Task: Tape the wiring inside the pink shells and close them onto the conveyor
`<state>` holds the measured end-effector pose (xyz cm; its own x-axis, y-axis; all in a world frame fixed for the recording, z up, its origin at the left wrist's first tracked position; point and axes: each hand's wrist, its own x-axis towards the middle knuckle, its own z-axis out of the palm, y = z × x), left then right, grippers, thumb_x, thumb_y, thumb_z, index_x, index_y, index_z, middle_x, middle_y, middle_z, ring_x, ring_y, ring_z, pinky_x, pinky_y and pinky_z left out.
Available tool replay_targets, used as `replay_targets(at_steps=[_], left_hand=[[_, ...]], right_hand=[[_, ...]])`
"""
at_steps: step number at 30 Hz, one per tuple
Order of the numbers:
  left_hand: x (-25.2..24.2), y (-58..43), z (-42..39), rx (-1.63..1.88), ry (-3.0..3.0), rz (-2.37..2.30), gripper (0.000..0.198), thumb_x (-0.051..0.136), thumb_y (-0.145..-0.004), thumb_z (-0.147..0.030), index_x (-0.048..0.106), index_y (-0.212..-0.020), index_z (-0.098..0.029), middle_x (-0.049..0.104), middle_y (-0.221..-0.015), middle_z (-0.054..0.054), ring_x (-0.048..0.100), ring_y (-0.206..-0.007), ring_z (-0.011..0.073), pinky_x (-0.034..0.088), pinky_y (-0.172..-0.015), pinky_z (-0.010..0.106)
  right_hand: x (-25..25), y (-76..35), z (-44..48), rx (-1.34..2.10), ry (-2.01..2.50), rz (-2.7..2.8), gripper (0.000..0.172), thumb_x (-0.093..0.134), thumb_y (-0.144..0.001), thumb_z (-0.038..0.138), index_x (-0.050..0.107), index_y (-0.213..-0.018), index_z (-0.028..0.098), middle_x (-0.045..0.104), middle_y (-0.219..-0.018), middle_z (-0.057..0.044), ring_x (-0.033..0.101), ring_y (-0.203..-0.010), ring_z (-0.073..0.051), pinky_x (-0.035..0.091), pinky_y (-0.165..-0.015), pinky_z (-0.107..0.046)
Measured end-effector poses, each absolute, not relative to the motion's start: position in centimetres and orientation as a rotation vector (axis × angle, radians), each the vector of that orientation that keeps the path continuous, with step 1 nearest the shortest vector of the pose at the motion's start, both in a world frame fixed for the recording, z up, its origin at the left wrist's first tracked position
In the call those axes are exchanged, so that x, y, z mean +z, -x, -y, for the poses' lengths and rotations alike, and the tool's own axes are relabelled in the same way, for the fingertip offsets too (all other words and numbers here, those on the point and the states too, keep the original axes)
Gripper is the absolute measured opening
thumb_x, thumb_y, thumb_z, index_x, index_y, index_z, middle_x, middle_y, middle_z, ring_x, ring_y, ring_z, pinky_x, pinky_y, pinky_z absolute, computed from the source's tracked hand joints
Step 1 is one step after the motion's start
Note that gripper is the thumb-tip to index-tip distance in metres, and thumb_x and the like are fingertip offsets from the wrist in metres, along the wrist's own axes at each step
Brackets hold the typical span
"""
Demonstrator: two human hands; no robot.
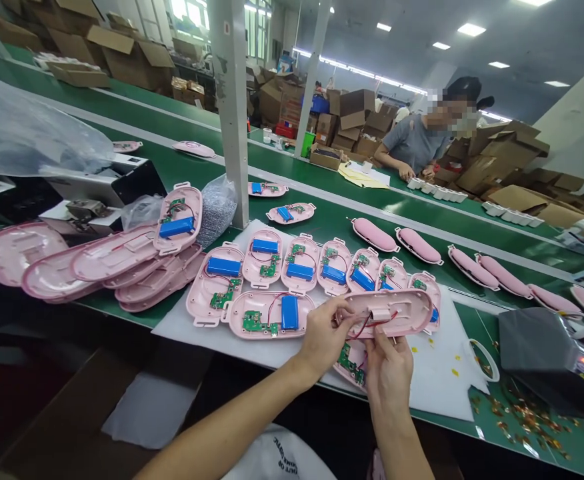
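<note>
A pink plastic shell [412,311], its hollow side facing me, is held above the front of the bench. At its left end my left hand [325,337] is closed, with the thumb and finger near thin red and dark wires. My right hand [389,363] grips the shell's lower edge from below, thumb by a pale piece [379,313] in the middle. Beneath my hands lies another shell with a green circuit board [351,363], partly hidden. Left of them sits an open shell with a blue battery [289,312], touching or close to my left hand.
Several open shells with batteries [299,271] line a white foam sheet [422,387]. Empty-looking shells are stacked [117,257] at left. Closed pink shells [375,235] lie on the green belt. A dark device [537,353] stands right. A person [415,143] works across the belt.
</note>
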<state>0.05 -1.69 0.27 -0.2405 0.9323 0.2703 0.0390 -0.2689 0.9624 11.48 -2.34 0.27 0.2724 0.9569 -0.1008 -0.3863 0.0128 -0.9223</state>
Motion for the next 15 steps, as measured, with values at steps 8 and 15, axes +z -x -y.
replay_targets(at_steps=[8, 15], left_hand=[[-0.1, 1.1, 1.0, 1.426, -0.932, -0.998, 0.044, 0.078, -0.075, -0.031, 0.039, -0.095, -0.024, 0.067, -0.078, -0.002, 0.065, -0.060, 0.0147, 0.046, -0.051, 0.020], [1.1, 2.1, -0.2, 1.316, -1.034, -1.108, 0.048, 0.075, -0.074, -0.041, 0.045, -0.106, -0.021, 0.068, -0.089, 0.003, 0.066, -0.067, 0.0182, 0.050, -0.055, 0.025]], right_hand=[[5.9, -15.7, -2.2, 0.173, 1.208, 1.804, 0.056, 0.070, -0.078, 0.036, 0.053, -0.129, 0.021, 0.058, -0.128, -0.010, 0.052, -0.121, -0.027, 0.037, -0.107, -0.046], [8.2, -13.0, -7.0, 0.443, 1.250, 2.623, 0.018, 0.065, -0.078, 0.029, 0.068, -0.092, 0.019, 0.071, -0.082, -0.004, 0.065, -0.076, -0.020, 0.044, -0.071, -0.028]])
